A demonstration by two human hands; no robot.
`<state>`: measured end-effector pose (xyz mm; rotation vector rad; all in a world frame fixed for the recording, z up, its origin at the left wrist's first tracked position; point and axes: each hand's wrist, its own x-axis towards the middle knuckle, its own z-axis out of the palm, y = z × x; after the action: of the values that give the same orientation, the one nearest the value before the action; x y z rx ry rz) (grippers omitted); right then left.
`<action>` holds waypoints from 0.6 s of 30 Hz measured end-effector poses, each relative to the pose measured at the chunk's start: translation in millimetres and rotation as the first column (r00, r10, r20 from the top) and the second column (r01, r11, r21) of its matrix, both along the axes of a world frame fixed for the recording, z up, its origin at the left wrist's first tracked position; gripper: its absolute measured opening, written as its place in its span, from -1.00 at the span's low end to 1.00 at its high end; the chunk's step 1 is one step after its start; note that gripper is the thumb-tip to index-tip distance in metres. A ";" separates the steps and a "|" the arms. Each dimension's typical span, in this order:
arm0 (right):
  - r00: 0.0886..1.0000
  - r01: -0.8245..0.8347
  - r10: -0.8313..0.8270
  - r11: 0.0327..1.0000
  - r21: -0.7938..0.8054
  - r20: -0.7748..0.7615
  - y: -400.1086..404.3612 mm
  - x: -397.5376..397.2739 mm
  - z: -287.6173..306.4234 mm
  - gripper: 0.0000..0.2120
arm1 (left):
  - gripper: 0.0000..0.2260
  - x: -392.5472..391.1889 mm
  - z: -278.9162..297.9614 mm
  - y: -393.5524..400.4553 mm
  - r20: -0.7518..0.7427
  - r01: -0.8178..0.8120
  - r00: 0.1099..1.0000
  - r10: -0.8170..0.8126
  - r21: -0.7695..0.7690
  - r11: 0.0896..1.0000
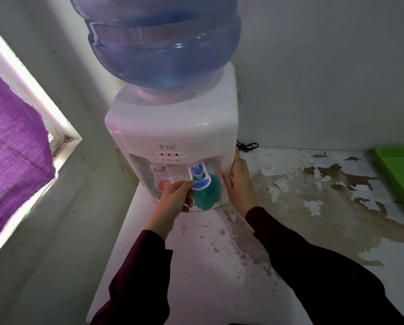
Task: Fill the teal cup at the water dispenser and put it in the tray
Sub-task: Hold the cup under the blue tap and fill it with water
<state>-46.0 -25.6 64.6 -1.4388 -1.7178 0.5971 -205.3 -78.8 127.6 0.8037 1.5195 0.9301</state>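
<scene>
A water dispenser (173,141) stands at centre frame on a counter (290,231), a bottle (163,43) seated on top.

A cup (204,198) sits under its right tap (200,177), apparently in the recess; left hand (175,198) at that tap, right hand (239,184) against the dispenser's side; tray (400,174) at far right edge.

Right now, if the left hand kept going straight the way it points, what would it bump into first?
Probably the blue tap lever. The left hand points up and forward at the water dispenser, and its fingers already look to be at that lever, just above the teal cup.

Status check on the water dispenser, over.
Left hand pressing blue tap lever; right hand flat against dispenser side. Teal cup under blue tap. Green tray far right, path clear.
</scene>
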 end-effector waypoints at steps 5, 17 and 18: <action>1.000 -0.004 0.004 1.000 0.016 0.003 -0.3 0.4 -0.6 -0.35 | -0.79 0.0 -1.1 -0.6 0.001 -0.003 1.000 0.003 0.000 1.000; 1.000 -0.004 0.004 1.000 0.000 0.014 1.4 1.3 -1.5 -0.33 | -0.83 0.7 -0.8 0.6 0.005 -0.023 1.000 0.023 -0.009 1.000; 1.000 -0.004 0.004 1.000 -0.002 0.016 1.3 1.5 -1.3 -0.33 | -0.83 0.9 -0.7 0.8 0.006 -0.023 1.000 0.023 -0.008 1.000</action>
<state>-44.5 -24.3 63.2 -1.4454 -1.7339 0.5909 -204.5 -78.0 127.0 0.7787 1.5289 0.9417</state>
